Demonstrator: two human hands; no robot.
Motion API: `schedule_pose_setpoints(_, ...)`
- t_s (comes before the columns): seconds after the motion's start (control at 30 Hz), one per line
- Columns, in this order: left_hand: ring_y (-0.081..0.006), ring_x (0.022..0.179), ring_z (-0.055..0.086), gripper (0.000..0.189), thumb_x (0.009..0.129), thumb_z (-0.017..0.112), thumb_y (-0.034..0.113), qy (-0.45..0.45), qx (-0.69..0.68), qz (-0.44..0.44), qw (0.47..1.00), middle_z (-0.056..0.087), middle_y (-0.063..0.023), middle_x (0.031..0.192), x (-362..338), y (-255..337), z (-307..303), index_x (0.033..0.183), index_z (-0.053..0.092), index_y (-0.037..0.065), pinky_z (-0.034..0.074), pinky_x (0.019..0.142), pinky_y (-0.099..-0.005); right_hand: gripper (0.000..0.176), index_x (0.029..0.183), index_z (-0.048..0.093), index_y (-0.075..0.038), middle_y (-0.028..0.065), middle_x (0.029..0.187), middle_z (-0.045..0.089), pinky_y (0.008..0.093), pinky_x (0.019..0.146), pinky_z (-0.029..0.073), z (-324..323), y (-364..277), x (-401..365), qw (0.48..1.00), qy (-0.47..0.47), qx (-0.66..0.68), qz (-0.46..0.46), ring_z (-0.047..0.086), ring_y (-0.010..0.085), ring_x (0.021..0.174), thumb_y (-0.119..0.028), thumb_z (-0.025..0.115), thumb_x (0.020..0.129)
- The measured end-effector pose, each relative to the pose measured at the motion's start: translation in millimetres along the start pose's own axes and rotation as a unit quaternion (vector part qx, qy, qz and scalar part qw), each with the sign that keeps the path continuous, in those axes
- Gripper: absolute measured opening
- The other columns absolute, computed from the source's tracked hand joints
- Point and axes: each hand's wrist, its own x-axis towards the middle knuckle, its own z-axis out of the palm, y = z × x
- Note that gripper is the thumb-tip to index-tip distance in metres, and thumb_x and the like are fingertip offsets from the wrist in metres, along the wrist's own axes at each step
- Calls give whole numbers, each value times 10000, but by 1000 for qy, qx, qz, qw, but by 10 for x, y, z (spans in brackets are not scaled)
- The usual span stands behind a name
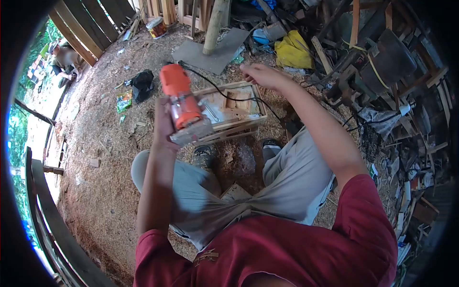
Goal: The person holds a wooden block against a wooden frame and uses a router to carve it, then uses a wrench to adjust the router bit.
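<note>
An orange power tool [179,95] with a clear section and a greyish base is held up in my left hand [164,122], its fingers wrapped round the tool's side. A black cord runs from its top over a low wooden box [239,123]. Past the box's far right corner is my right hand [256,75], raised, its fingers curled; whatever they hold, if anything, is too small to tell. On the box's top lie a metal wrench-like tool [210,111] and a small wooden frame [237,99].
Beyond the box, a wooden post [215,28] stands on a grey sheet [191,55]. A black bag [142,85] lies left, a yellow cloth [294,50] right. Piled wood and scrap fill the right side. Another person [67,60] crouches at the far left.
</note>
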Motion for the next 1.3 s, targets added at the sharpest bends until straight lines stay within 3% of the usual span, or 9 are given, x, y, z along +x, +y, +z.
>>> schedule_pose_setpoints(0.1,-368,979,708,612,923,512,477,31,-26,19,999,677,-210,1147,-10,106,-315,1316,516,8,604,831,-533,588,1014,675,-10,68,865,671,331,780,527,182,-19,-145,980,-18,-197,2,635,154,834,-583,546,1000)
schedule_pose_setpoints(0.13,-376,982,709,621,918,511,478,34,-33,24,999,676,-209,1157,-15,133,-403,1332,503,14,601,829,-548,602,1125,711,-11,204,999,740,404,830,553,271,-25,-186,975,-44,-215,-17,719,334,928,-568,630,912)
schedule_pose_setpoints(0.33,-387,956,708,649,897,521,528,58,-53,38,996,672,-205,1146,-189,113,-599,1331,509,45,605,798,-540,358,968,763,-63,177,925,746,435,798,556,997,483,-140,952,-117,-260,-111,721,344,880,-387,701,828)
schedule_pose_setpoints(0.57,-379,878,720,833,946,396,785,86,-2,42,995,680,-206,1114,-337,56,-719,1320,520,51,619,719,-518,196,895,753,-83,174,880,730,479,789,554,2020,717,60,959,-5,-247,-139,704,358,859,-234,642,840)
schedule_pose_setpoints(0.7,-359,846,728,845,960,338,789,97,-14,36,995,697,-192,1062,-462,38,-678,1316,523,46,625,697,-500,215,918,711,-53,168,913,699,480,779,553,2328,646,89,931,69,-320,-159,684,374,875,-261,668,886)
schedule_pose_setpoints(0.83,-346,844,733,877,954,295,807,71,52,36,995,696,-203,1043,-573,-26,-681,1313,512,37,626,749,-462,200,1017,678,-21,181,988,677,480,839,563,2378,701,248,898,164,-389,-127,683,360,967,-175,667,890)
schedule_pose_setpoints(1.03,-301,827,737,845,973,270,785,63,74,9,995,698,-169,995,-587,-201,-615,1265,523,33,626,731,-418,215,1102,668,-1,195,1037,707,392,801,612,2290,631,395,880,52,-468,-60,730,327,956,-72,629,903)
schedule_pose_setpoints(1.23,-301,768,738,824,948,358,799,74,71,7,995,695,-160,944,-545,-274,-545,1232,548,49,631,717,-423,222,981,671,40,236,938,713,485,770,586,2159,535,366,902,89,-406,-116,720,393,888,-142,553,930)
schedule_pose_setpoints(1.3,-306,787,741,809,954,376,784,66,74,5,995,694,-165,953,-562,-270,-550,1239,541,46,634,734,-421,247,941,691,34,232,920,713,483,786,580,1929,367,234,911,42,-395,-112,719,395,904,-177,566,918)
